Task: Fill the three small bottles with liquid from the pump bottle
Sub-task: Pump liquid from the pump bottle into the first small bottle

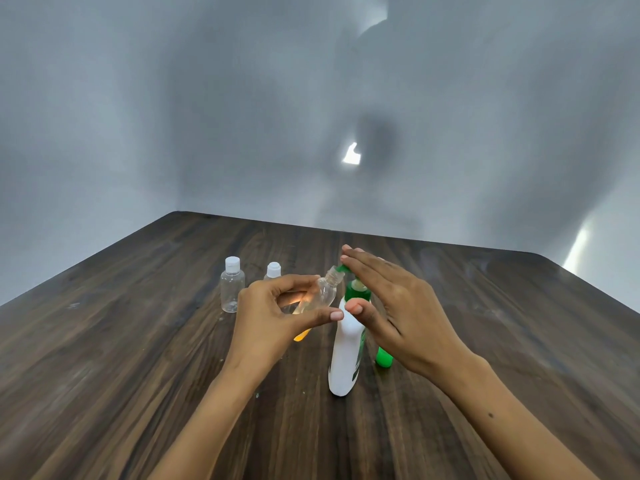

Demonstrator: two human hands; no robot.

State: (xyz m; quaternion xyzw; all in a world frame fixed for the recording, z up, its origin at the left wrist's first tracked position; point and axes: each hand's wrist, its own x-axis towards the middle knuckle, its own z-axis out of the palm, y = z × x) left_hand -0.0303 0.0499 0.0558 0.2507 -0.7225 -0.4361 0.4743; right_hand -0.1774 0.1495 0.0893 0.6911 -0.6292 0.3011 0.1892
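Filling step, first bottle: left hand (pixel 277 306) pinches uncapped small bottle (pixel 320 296), tilted, mouth at green nozzle (pixel 343 269). Right hand (pixel 388 299), fingers straight, lies over pump bottle (pixel 346 358) on desk (pixel 138 341). Next, likely: press down, keeping mouth aligned.

No text, brand, number or sign can be read anywhere. The white plastic pump bottle with the green pump head (pixel 344 355) carries a dark green printed patch on its side, seen edge-on and too blurred to make out. The clear small plastic bottles with white caps (pixel 232 289) bear no visible label.
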